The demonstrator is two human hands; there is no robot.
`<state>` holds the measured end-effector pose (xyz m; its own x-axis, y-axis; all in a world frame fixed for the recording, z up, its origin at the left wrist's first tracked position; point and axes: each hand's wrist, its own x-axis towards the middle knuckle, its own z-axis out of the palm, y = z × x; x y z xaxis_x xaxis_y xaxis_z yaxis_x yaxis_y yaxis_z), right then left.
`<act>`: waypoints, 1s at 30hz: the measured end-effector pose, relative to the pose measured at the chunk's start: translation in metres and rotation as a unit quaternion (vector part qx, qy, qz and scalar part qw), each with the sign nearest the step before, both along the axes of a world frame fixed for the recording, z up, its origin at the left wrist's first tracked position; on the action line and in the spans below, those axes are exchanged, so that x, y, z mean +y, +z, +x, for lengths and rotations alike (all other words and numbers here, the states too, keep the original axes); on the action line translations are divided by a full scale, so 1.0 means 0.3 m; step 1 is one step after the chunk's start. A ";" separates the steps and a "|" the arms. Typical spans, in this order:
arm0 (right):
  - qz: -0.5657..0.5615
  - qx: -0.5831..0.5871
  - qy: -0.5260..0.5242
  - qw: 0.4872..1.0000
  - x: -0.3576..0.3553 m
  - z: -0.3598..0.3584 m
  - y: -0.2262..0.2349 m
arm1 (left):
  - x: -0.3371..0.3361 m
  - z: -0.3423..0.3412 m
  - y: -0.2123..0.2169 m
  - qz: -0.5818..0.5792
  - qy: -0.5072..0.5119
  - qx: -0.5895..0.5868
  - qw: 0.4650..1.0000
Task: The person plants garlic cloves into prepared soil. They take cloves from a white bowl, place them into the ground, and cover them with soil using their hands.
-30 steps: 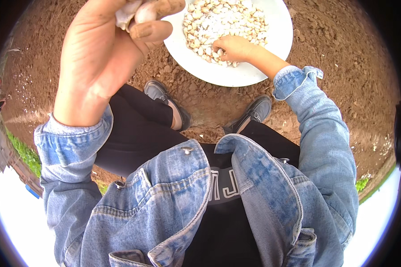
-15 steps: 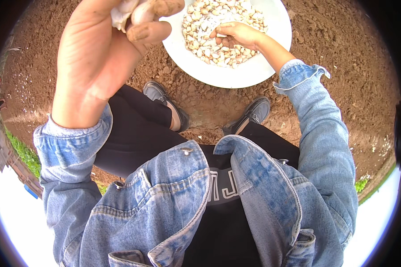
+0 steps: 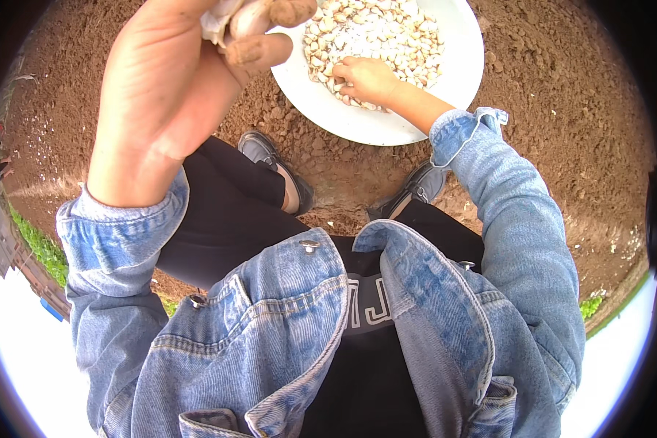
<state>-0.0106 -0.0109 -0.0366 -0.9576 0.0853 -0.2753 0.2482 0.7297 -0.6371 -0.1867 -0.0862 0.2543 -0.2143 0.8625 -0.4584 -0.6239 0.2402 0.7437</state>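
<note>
My left hand (image 3: 166, 102) is raised at the upper left, palm up, with its soil-stained fingers curled round a few whitish-pink garlic cloves (image 3: 250, 20). Part of that hand is cut off by the top edge of the view. A wide white basin (image 3: 463, 66) sits on the soil ahead of me, holding a broad layer of loose garlic cloves (image 3: 418, 50). My right hand (image 3: 369, 80) reaches into it from the right. Its fingers are bent down among the cloves at the near left side of the pile, and the fingertips are partly hidden.
Brown crumbly soil (image 3: 562, 95) surrounds the basin. My two grey shoes (image 3: 266, 155) stand apart on the near side of it. Green plants (image 3: 38, 248) and a small blue object (image 3: 51, 309) show at the far left rim.
My right hand has moved left and nearer to me within the basin, its fingers lower into the cloves. My left hand has shifted slightly right, still holding its cloves.
</note>
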 end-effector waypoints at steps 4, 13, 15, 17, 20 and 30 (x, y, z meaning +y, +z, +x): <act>-0.226 -0.084 -0.091 0.966 0.076 0.002 -0.008 | 0.015 0.036 0.047 0.004 0.015 -0.004 1.000; -0.661 0.095 -0.261 0.697 0.251 -0.144 0.284 | 0.022 0.010 0.037 -0.021 0.042 -0.107 0.993; -0.646 0.212 -0.262 0.685 0.290 -0.198 0.403 | 0.020 0.018 0.002 -0.018 0.044 -0.128 0.991; -0.638 0.320 -0.266 0.648 0.278 -0.244 0.612 | 0.023 0.025 -0.007 -0.033 0.052 -0.123 0.990; -0.571 0.340 -0.221 0.714 0.226 -0.234 0.921 | 0.002 0.006 -0.024 -0.011 0.036 -0.130 0.991; -0.353 0.356 -0.250 0.828 0.404 -0.249 0.695 | 0.020 0.025 0.017 0.006 0.042 -0.185 0.982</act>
